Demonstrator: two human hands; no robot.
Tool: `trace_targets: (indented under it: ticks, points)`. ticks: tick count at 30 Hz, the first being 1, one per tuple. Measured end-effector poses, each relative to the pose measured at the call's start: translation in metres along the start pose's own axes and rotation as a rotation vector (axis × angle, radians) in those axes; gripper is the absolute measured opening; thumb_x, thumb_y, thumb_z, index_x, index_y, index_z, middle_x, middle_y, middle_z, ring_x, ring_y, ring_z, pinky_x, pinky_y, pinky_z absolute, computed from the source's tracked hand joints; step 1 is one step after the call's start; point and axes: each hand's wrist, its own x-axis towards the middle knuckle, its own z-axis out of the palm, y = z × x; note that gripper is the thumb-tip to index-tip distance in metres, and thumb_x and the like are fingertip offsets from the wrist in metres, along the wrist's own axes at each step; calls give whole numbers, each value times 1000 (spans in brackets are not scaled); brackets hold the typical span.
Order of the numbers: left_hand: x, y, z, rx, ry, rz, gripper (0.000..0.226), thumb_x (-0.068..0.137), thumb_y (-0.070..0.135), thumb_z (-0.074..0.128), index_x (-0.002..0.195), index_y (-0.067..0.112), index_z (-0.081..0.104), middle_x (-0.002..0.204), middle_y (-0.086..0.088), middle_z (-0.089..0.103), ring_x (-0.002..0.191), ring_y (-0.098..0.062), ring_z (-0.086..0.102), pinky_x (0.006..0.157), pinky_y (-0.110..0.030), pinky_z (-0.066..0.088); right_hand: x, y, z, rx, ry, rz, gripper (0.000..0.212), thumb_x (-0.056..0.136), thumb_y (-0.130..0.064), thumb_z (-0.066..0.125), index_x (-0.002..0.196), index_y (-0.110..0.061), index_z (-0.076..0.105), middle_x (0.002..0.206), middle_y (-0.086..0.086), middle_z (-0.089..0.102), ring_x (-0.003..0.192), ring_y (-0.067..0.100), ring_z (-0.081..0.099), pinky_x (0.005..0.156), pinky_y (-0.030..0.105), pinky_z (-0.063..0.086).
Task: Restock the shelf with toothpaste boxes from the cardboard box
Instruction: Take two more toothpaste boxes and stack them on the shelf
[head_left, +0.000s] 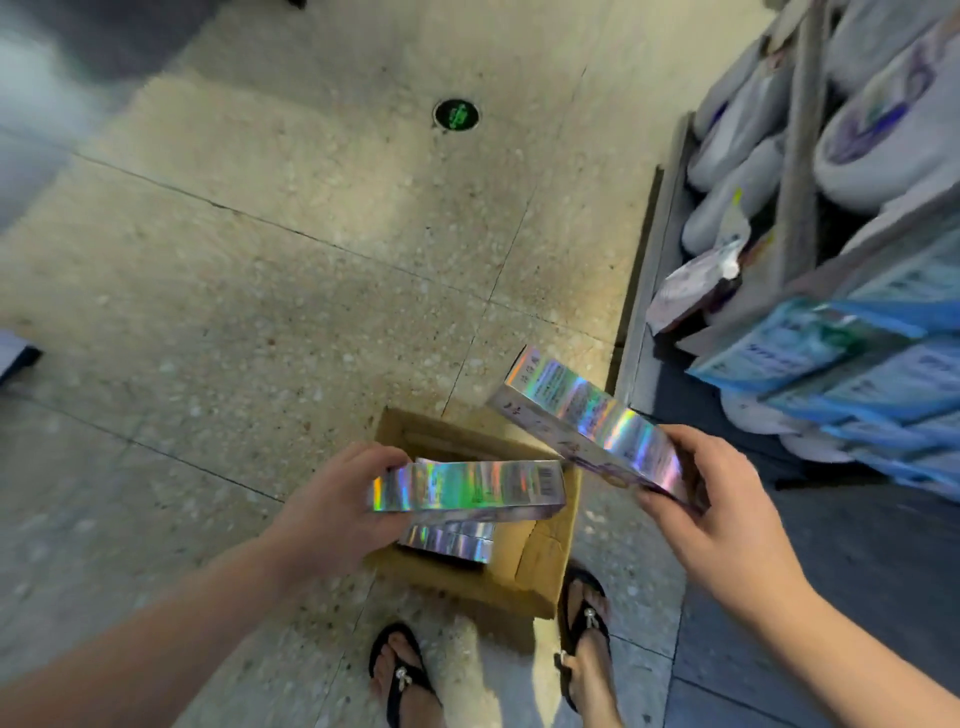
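Note:
An open cardboard box (545, 561) sits on the floor just ahead of my feet, with several shiny holographic toothpaste boxes (449, 543) lying inside. My left hand (337, 514) grips one holographic toothpaste box (467, 488) by its left end, level above the carton. My right hand (727, 514) holds a second holographic box (587, 415) by its near end, tilted up and away toward the shelf (644, 332) on the right.
The shelf unit on the right carries white wrapped packs (737, 156) and blue boxes (831, 358) that jut past its edge. A round green floor marker (456, 115) lies ahead. My sandalled feet (405, 675) stand right behind the carton. Speckled floor stretches to the left.

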Motion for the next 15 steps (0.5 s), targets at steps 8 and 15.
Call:
trace_targets:
  ticks: [8, 15]
  points:
    - [-65, 167, -52, 48, -67, 268, 36, 62, 37, 74, 93, 44, 56, 87, 28, 52, 85, 4, 50, 75, -6, 38, -106, -45, -150, 18, 207, 60, 51, 68, -35, 56, 117, -21, 53, 97, -25, 49, 94, 14, 44, 72, 21, 34]
    - [-136, 296, -9, 89, -115, 475, 36, 49, 55, 56, 85, 51, 52, 90, 15, 54, 87, 0, 50, 76, -17, 38, -235, -18, -255, 74, 380, 159, 45, 71, -27, 61, 113, -38, 46, 102, -38, 41, 103, 8, 42, 78, 11, 32]
